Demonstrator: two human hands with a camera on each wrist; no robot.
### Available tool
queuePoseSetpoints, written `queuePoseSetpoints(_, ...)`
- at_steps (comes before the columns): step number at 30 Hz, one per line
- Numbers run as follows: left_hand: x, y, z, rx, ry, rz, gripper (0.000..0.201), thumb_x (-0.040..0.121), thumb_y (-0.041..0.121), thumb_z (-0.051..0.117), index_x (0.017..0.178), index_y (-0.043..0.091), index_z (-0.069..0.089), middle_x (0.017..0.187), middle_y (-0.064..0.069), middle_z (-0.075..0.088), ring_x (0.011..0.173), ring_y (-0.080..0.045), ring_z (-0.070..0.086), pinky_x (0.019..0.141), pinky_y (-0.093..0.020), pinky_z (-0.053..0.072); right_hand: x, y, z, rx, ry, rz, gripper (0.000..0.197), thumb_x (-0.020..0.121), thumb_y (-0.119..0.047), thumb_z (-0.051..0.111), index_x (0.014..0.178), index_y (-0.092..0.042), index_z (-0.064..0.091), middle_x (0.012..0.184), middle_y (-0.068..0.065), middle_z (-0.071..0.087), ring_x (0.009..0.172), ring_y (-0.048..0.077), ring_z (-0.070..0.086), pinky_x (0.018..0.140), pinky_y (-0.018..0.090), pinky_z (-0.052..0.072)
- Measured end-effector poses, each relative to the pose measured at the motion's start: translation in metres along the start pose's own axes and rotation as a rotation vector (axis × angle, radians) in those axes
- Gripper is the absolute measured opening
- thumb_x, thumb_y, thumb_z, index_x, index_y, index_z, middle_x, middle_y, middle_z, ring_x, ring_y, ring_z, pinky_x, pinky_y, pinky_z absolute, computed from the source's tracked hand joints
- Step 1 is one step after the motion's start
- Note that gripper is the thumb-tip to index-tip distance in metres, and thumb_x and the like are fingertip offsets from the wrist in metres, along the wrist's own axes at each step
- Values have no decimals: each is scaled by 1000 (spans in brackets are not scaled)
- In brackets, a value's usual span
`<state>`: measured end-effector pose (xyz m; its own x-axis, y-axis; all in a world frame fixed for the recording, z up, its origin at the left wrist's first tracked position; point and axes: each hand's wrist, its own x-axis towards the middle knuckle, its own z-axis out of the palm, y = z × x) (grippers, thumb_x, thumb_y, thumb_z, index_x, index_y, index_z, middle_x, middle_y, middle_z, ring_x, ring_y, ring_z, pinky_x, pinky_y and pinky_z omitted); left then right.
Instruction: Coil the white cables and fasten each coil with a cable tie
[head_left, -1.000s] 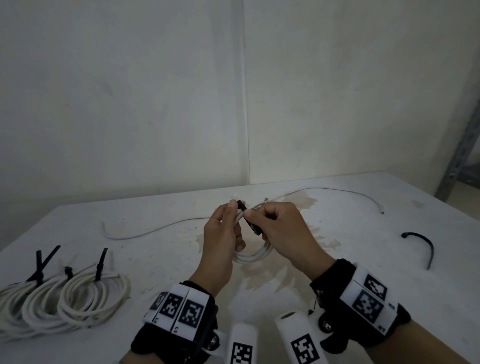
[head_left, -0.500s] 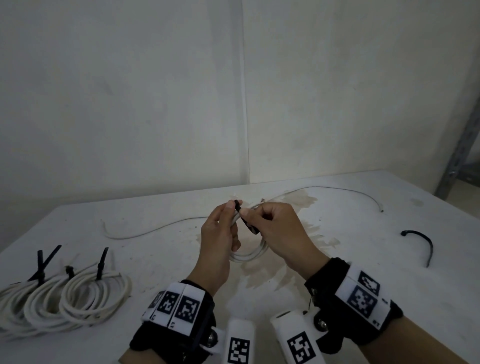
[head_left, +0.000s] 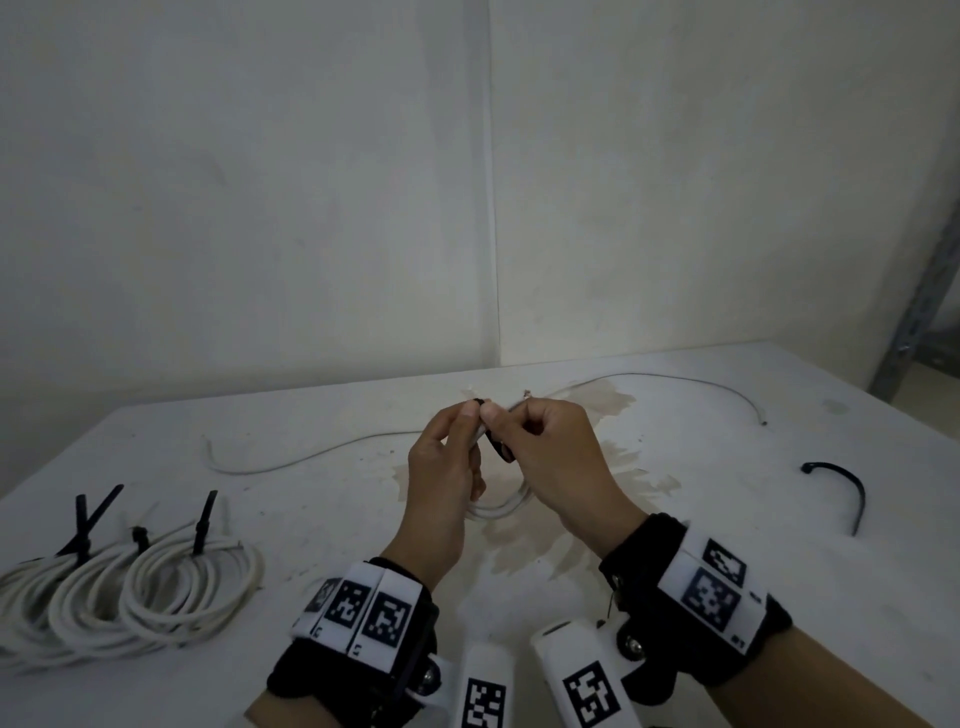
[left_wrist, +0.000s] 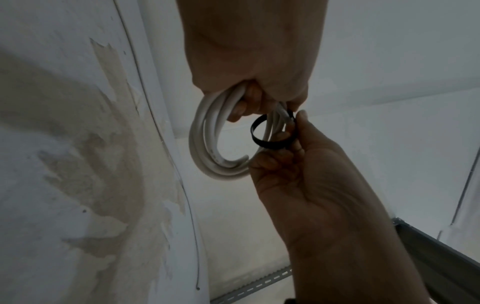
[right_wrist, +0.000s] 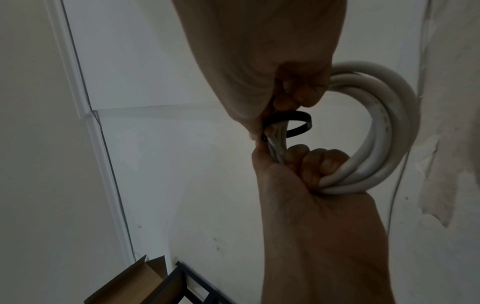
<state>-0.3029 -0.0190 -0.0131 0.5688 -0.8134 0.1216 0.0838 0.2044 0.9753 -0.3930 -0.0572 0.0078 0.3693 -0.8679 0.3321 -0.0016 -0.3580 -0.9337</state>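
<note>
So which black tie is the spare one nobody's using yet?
Look at the white table and go to its right side, past the right hand. The spare cable tie lies there alone, curved like a hook, touching no cable, unlike the ties standing up from the tied coils far left.

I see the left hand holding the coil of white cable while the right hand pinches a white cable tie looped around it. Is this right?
One detail is wrong: the thin plastic cable tie is black, not white, as the left wrist view shows. The left hand does hold the coil of white cable, and the right hand pinches the tie looped around it.
</note>
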Motion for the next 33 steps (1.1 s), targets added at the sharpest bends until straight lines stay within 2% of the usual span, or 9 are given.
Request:
queuePoseSetpoints(4, 0, 2, -3, 21, -19, 0, 20, 96, 23, 45, 94, 17, 64, 41, 13, 36, 41, -3, 31, 43, -18, 31, 1, 2, 4, 6, 14, -35, 33, 84, -28, 65, 54, -16, 59, 48, -9, 52, 46, 2, 45, 55, 13, 39)
queuePoseSetpoints(9, 5, 12, -12, -41, 13, 36, 21, 94, 25, 48, 89, 19, 67, 43, 13, 33, 41, -3, 30, 41, -17, 30, -1, 1, 4, -30, -74, -73, 25, 84, -22, 65, 59, -23, 62, 56, -10, 57, 54, 1, 49, 58, 15, 41)
queuePoseSetpoints(14, 1, 9, -11, -24, 12, 27, 20, 94, 23, 50, 86, 20, 67, 43, 11, 33, 42, -5, 29, 43, -19, 28, 0, 2, 9, -47, -10, -134, 30, 84, -18, 65, 56, -28, 59, 46, -20, 56, 48, -1, 50, 54, 9, 38)
queuePoseSetpoints(18, 3, 10, -17, -18, -3, 24, 22, 94, 23, 49, 85, 21, 68, 43, 11, 32, 42, -5, 28, 43, -19, 27, -3, -3, 5, -33, -10, -170, 19, 79, -19, 71, 62, -16, 65, 45, -16, 57, 46, -1, 52, 51, 7, 38)
queuePoseSetpoints(21, 6, 12, -26, -23, -11, 20, 22, 93, 25, 50, 85, 19, 69, 45, 10, 28, 41, -6, 25, 41, -18, 26, -1, -3, -7, -30, 113, -173, 29, 79, -31, 70, 61, -10, 62, 44, -15, 51, 45, 0, 44, 49, 8, 34)
queuePoseSetpoints(24, 4, 12, -27, 13, -77, 7, 21, 91, 25, 52, 81, 18, 69, 43, 11, 28, 40, -6, 25, 40, -17, 25, 11, -4, -13, -29, -26, -51, 29, 87, -37, 57, 73, -14, 66, 66, -15, 60, 57, -5, 51, 60, 9, 41)
queuePoseSetpoints(26, 0, 12, -25, 53, -121, 6, 26, 90, 25, 53, 68, 23, 66, 42, 11, 29, 41, -6, 25, 42, -18, 26, 18, -6, -12, -17, -166, 8, 23, 89, -32, 56, 79, -15, 69, 83, -6, 67, 71, -5, 57, 67, 8, 44)
queuePoseSetpoints(29, -3, 12, -22, 87, -147, 6, 27, 91, 24, 53, 67, 22, 64, 42, 10, 30, 42, -7, 26, 45, -21, 26, 22, -11, -12, -58, -252, -25, 14, 88, -21, 61, 77, -16, 69, 80, -6, 67, 80, 7, 58, 75, 15, 45)
queuePoseSetpoints(33, -4, 11, -21, 109, -126, 11, 40, 92, 30, 52, 53, 28, 62, 44, 7, 30, 44, -10, 25, 46, -24, 25, 24, -12, -13, -82, -273, -87, 21, 88, -15, 60, 69, -21, 65, 75, -6, 64, 76, 8, 58, 74, 18, 45)
